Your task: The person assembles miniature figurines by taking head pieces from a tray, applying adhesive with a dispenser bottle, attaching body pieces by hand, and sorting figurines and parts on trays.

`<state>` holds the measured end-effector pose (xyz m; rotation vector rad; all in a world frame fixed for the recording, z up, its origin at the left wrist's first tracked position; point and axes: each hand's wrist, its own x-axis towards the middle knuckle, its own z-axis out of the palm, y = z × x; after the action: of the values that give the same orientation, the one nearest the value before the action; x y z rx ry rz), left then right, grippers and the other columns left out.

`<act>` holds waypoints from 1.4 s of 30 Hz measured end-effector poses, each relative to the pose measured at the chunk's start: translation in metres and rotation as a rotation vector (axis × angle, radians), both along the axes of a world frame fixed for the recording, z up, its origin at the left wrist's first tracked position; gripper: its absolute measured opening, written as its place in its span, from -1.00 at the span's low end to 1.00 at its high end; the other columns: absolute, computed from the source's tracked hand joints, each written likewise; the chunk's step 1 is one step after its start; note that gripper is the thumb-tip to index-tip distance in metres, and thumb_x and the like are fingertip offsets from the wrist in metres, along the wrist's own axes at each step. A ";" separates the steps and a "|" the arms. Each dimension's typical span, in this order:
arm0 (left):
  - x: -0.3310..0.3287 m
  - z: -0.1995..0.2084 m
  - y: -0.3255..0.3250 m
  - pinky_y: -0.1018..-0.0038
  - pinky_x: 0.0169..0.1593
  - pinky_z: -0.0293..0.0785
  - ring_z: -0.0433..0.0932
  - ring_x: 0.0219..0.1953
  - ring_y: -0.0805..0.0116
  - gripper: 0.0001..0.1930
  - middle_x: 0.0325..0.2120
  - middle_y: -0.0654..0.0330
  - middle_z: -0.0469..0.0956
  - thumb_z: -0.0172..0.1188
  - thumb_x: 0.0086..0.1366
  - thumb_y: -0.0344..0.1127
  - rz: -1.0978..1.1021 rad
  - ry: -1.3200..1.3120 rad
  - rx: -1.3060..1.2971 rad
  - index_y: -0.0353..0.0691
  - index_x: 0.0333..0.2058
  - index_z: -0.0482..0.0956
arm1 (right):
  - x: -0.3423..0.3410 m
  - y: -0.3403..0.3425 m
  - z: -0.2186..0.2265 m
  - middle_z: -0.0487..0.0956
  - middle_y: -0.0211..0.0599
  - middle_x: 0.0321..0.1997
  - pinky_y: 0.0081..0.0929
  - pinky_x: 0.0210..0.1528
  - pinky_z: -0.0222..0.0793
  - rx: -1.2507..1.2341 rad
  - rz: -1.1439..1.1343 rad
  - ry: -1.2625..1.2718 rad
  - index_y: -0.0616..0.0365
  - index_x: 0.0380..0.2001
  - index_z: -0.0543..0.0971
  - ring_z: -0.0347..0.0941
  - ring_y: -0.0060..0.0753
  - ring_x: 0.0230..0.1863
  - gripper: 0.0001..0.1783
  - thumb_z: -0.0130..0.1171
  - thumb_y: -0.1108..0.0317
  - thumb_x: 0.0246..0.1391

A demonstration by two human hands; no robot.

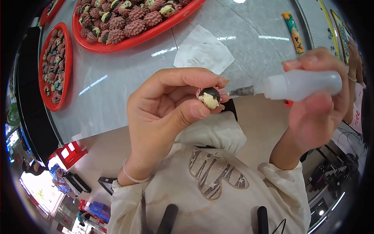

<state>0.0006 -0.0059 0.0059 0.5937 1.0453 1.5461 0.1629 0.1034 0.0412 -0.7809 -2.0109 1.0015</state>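
Between its thumb and fingertips, my left hand [154, 99] grips a small toy figure [209, 99] with a cream front, a dark top and pink textured edges. My right hand [316, 113] is wrapped round a translucent white squeeze bottle [306, 84], somewhat blurred. The bottle lies almost level, its thin dispensing tip [242, 91] pointing left at the figure's pink side. Whether the tip touches the figure I cannot tell. Both hands are held above the table's near edge, over my lap.
A big red tray [105, 48] at the back holds many similar pink, black and cream pieces; a smaller red tray [67, 70] stands left. White paper [204, 48] and an orange-green wrapper [293, 33] lie on the grey table [113, 103]. Another person's arm [352, 62] shows far right.
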 end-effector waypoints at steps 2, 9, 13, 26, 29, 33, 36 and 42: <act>0.001 0.000 0.000 0.57 -0.31 0.46 0.45 -0.35 0.36 -0.64 -0.32 -0.04 0.40 0.21 0.01 -0.26 -0.007 -0.010 -0.015 -0.38 -0.29 0.36 | 0.006 -0.003 0.000 0.42 -0.07 -0.44 -0.60 -0.38 0.18 0.059 0.003 0.010 0.38 -0.30 0.34 0.27 -0.42 -0.40 -0.43 0.03 -0.02 -0.08; 0.001 -0.004 0.001 0.60 -0.36 0.45 0.44 -0.35 0.33 -0.65 -0.34 -0.05 0.40 0.22 0.00 -0.28 0.004 0.016 0.020 -0.38 -0.31 0.36 | 0.024 -0.004 -0.005 0.44 -0.03 -0.45 -0.58 -0.44 0.16 0.197 0.042 0.100 0.39 -0.29 0.32 0.26 -0.40 -0.47 -0.46 0.10 0.07 -0.15; 0.000 -0.003 0.001 0.61 -0.37 0.46 0.46 -0.35 0.31 -0.65 -0.35 -0.04 0.40 0.22 -0.01 -0.28 0.018 0.003 0.027 -0.38 -0.31 0.36 | 0.024 0.002 -0.008 0.41 -0.05 -0.37 -0.56 -0.39 0.21 -0.004 0.077 0.183 0.35 -0.28 0.30 0.30 -0.38 -0.44 -0.54 0.08 0.17 -0.12; 0.011 -0.004 0.004 0.53 -0.36 0.47 0.48 -0.41 0.28 -0.74 -0.38 0.00 0.42 0.19 0.01 -0.37 0.017 0.047 0.038 -0.39 -0.36 0.38 | 0.001 0.021 -0.055 0.46 -0.23 -0.31 -0.54 -0.23 0.32 0.037 -0.123 -0.001 0.24 -0.30 0.26 0.40 -0.44 -0.28 -0.57 0.18 0.63 -0.30; 0.012 -0.004 0.005 0.55 -0.41 0.47 0.49 -0.43 0.28 -0.74 -0.39 0.01 0.41 0.20 0.01 -0.37 0.042 0.095 -0.014 -0.38 -0.36 0.38 | 0.021 0.028 -0.046 0.49 -0.29 -0.33 -0.57 -0.21 0.31 0.051 -0.114 -0.085 0.25 -0.27 0.37 0.41 -0.47 -0.28 -0.62 0.14 0.63 -0.28; 0.012 -0.001 0.006 0.55 -0.42 0.47 0.49 -0.43 0.28 -0.74 -0.39 0.02 0.41 0.21 0.00 -0.37 0.037 0.105 -0.038 -0.37 -0.37 0.38 | 0.084 0.061 -0.023 0.52 -0.31 -0.33 -0.60 -0.23 0.30 0.285 -0.502 -0.330 0.23 -0.32 0.51 0.43 -0.44 -0.33 -0.74 -0.01 0.62 -0.17; 0.011 -0.002 0.008 0.55 -0.43 0.48 0.49 -0.43 0.28 -0.74 -0.40 0.02 0.41 0.21 -0.01 -0.37 0.037 0.099 -0.032 -0.38 -0.37 0.38 | 0.109 0.067 -0.028 0.52 -0.30 -0.33 -0.61 -0.24 0.29 0.326 -0.578 -0.615 0.21 -0.31 0.50 0.43 -0.42 -0.33 -0.73 -0.03 0.62 -0.15; 0.012 -0.002 0.009 0.53 -0.43 0.49 0.48 -0.43 0.27 -0.74 -0.40 0.02 0.41 0.20 -0.01 -0.37 -0.008 0.103 -0.030 -0.37 -0.36 0.39 | 0.108 0.070 -0.019 0.49 -0.27 -0.35 -0.62 -0.25 0.25 0.314 -0.540 -0.825 0.19 -0.32 0.50 0.38 -0.46 -0.33 -0.75 -0.02 0.59 -0.15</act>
<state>0.0131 0.0027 0.0040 0.6614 1.1402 1.5029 0.2706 0.1733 0.0222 -1.6152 -2.3099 0.0163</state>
